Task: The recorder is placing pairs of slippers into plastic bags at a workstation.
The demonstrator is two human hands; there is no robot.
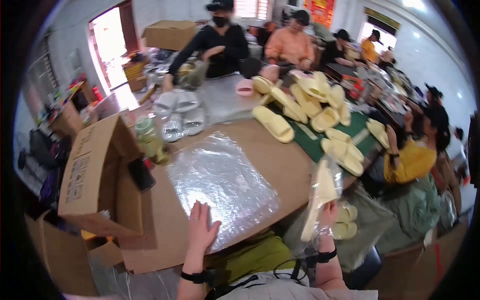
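My left hand (201,231) lies flat with its fingers stretched out on the near edge of a stack of clear plastic bags (225,182). To the right, past the table's edge, my right hand (327,216) grips a pale yellow slipper (324,187). Clear plastic film surrounds that slipper and reaches down around my right wrist. The slipper points upward and leans slightly. Beyond it, a few loose yellow slippers (343,151) lie on a green mat (312,137).
An open cardboard box (82,175) stands at left, with a dark phone (141,174) beside it. Behind are a jar (148,137) and bagged white slippers (181,112). A heap of yellow slippers (307,97) covers the far right. Co-workers (412,160) sit around the table.
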